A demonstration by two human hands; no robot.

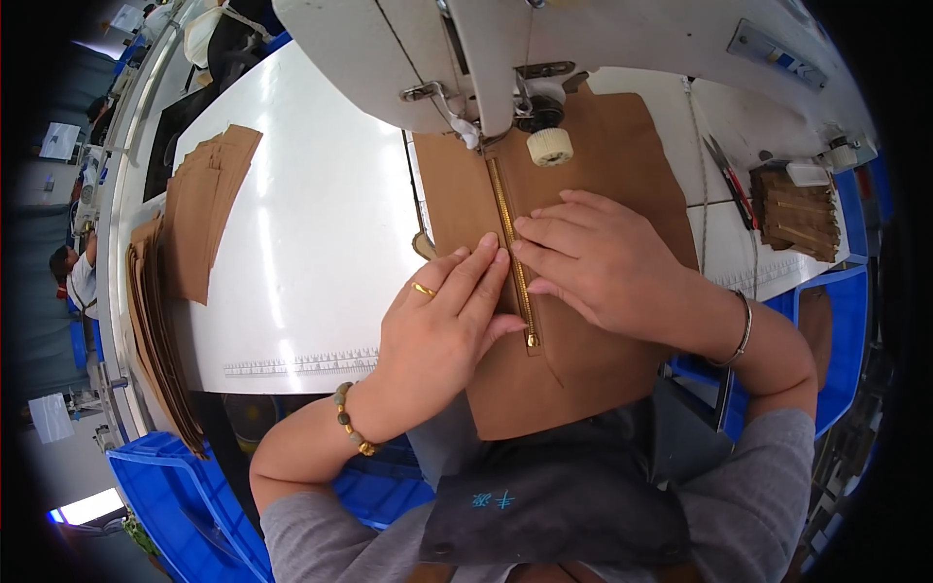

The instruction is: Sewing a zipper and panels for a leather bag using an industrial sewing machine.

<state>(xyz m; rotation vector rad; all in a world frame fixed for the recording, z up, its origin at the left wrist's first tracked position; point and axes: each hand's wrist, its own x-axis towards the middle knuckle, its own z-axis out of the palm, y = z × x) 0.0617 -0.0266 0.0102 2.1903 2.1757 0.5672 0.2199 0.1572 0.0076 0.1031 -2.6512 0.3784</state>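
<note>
The brown panel (588, 384) lies beneath the sewing machine (374, 58), its near edge running past the white table's (301, 233) front edge toward the lap. The left hand's (437, 316) fingers lie extended and the right hand's (607, 257) slightly bent, resting along either side of the gold zipper (501, 194) (fingertips nearly meeting across it), while leftward a wide stretch of tabletop separates the panel from the brown pieces (209, 209).

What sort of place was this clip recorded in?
Probably a sewing workshop: a white sewing machine stands over a brown panel with a gold-toned zipper, and stacks of similar brown pieces sit to the left.
</note>
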